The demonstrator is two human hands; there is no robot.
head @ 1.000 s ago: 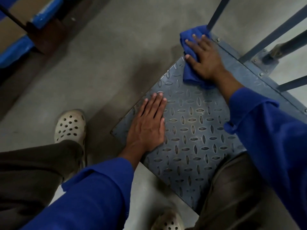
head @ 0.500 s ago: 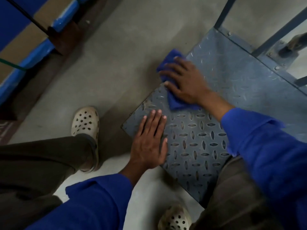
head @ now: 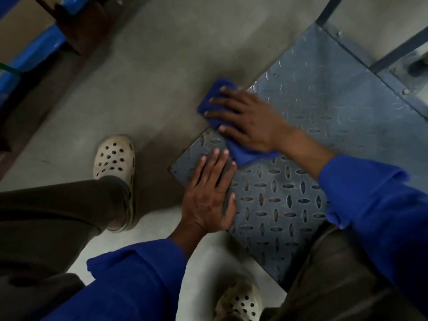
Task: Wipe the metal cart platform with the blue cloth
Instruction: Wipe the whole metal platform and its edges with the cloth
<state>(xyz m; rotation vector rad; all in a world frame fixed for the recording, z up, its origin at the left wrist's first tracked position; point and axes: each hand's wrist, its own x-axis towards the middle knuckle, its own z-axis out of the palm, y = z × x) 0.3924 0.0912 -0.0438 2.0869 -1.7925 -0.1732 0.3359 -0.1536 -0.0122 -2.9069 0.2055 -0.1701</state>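
Grey metal with a bumpy diamond pattern makes up the flat cart platform (head: 289, 205) in front of us. It sits low over a smooth grey concrete floor (head: 162, 66). Our right hand (head: 250, 119) lies spread on the crumpled blue cloth (head: 215, 93). Its fingers are nearly straight, pressing the cloth down and not wrapped round it. The cloth sits at the platform's left edge, near the corner, and a bit of it pokes out over the floor. Our left hand (head: 208, 195) rests flat on the platform just beside the cloth, fingers straight, holding nothing. Both arms wear bright blue sleeves (head: 139, 281). A cream rubber shoe with holes (head: 114, 156) stands on the floor left of the platform, and a second cream shoe (head: 240, 304) shows at the bottom. Dark metal bars (head: 398, 52) rise from the platform's far end. Blue rails (head: 34, 52) sit top left; we cannot tell what they belong to.
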